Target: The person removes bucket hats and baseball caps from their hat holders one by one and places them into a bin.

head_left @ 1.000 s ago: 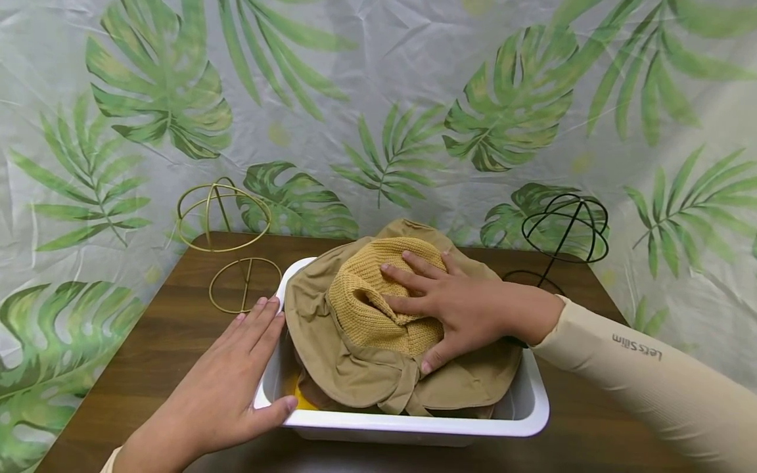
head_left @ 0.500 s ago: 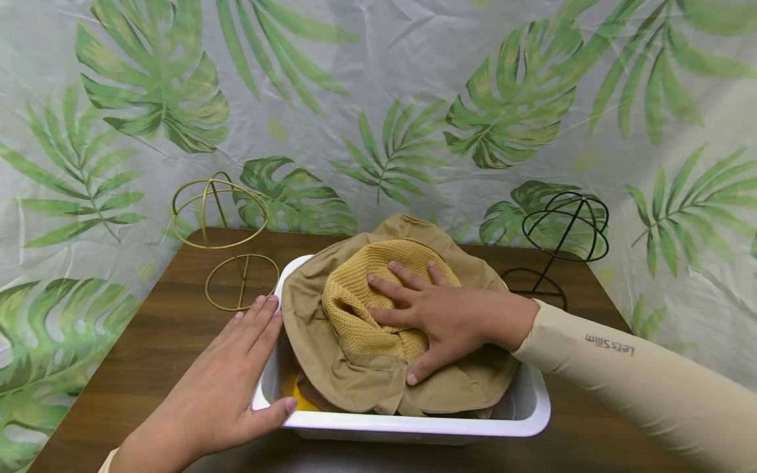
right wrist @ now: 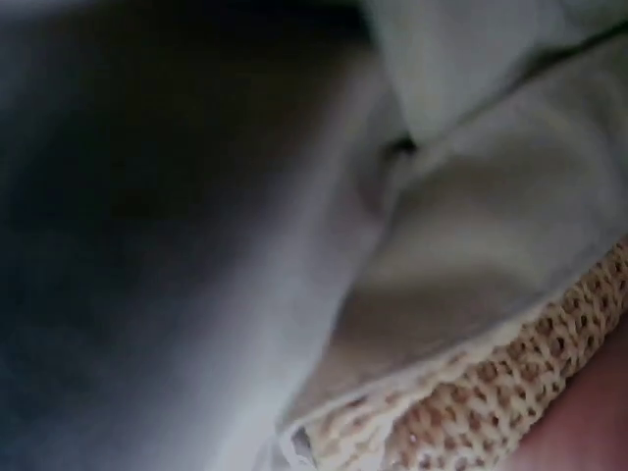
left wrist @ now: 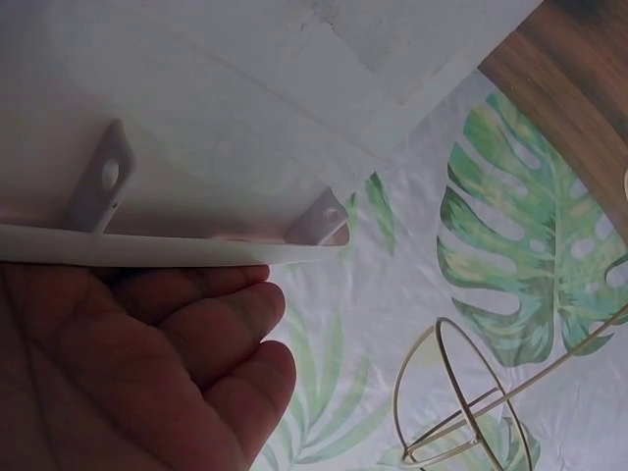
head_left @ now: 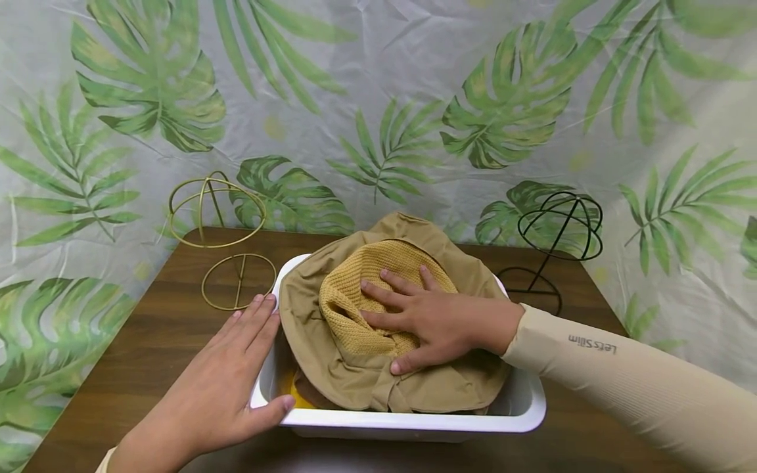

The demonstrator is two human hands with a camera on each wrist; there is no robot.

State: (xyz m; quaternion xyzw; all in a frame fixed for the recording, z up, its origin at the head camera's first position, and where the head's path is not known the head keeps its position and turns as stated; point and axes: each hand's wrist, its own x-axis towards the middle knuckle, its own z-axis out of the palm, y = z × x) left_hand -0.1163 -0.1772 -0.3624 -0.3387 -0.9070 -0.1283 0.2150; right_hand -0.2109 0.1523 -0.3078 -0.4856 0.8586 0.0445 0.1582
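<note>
A khaki wide-brimmed hat (head_left: 307, 322) fills most of a white plastic tub (head_left: 414, 422), its brim rising over the back rim. In its middle lies a mustard-yellow knitted hat (head_left: 343, 276), its crown creased and dented. My right hand (head_left: 434, 325) presses on the knit with fingers spread, thumb over the khaki cloth. Ribbed knit and khaki fabric fill part of the blurred right wrist view. My left hand (head_left: 221, 374) lies along the tub's left side, thumb at the front corner. From below, the left wrist view shows its fingers (left wrist: 221, 324) against the tub's rim.
Under the khaki hat, brown and yellow cloth (head_left: 303, 396) shows inside the tub. A gold wire hat stand (head_left: 238, 282) stands at the back left of the wooden table (head_left: 148, 328), a black wire one (head_left: 541, 268) at the back right. A leaf-print curtain (head_left: 390, 66) hangs behind.
My right hand has slid left across the knitted hat, and the knit's crown looks flatter and more spread out. The left hand stays at the tub's side.
</note>
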